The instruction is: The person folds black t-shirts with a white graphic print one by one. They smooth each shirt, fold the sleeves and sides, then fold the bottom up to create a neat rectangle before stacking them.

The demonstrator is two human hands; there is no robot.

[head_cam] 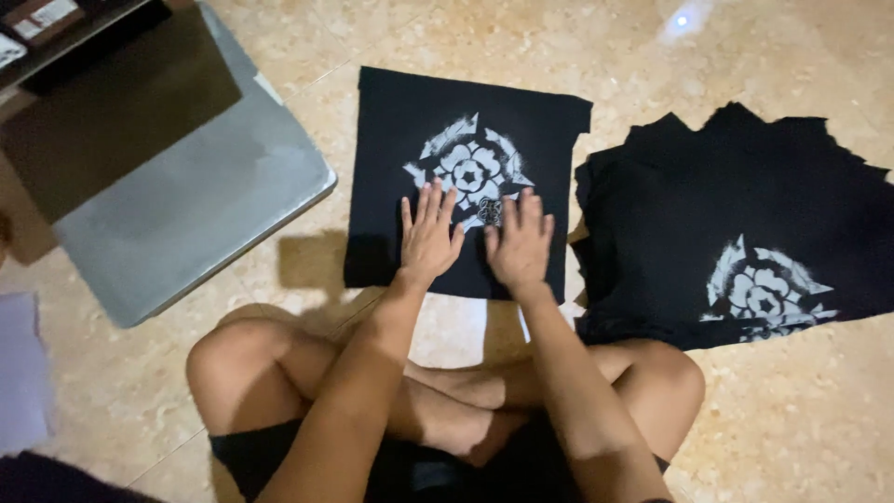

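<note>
A: From the head camera, where does the work stand?

B: One square black cloth panel with a white flower print [466, 177] lies flat on the beige marble floor [792, 419]. The left hand [428, 237] and right hand [520, 244] press on it, palms down, fingers spread, gripping nothing.

A: And finished ones?

B: A stack of black printed cloth pieces [736, 224] sits just to the right; I judge those done.

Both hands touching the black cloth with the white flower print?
Touching. The head view shows the left hand and right hand lying flat, palms down, on the black cloth, just below its white flower print.
</note>
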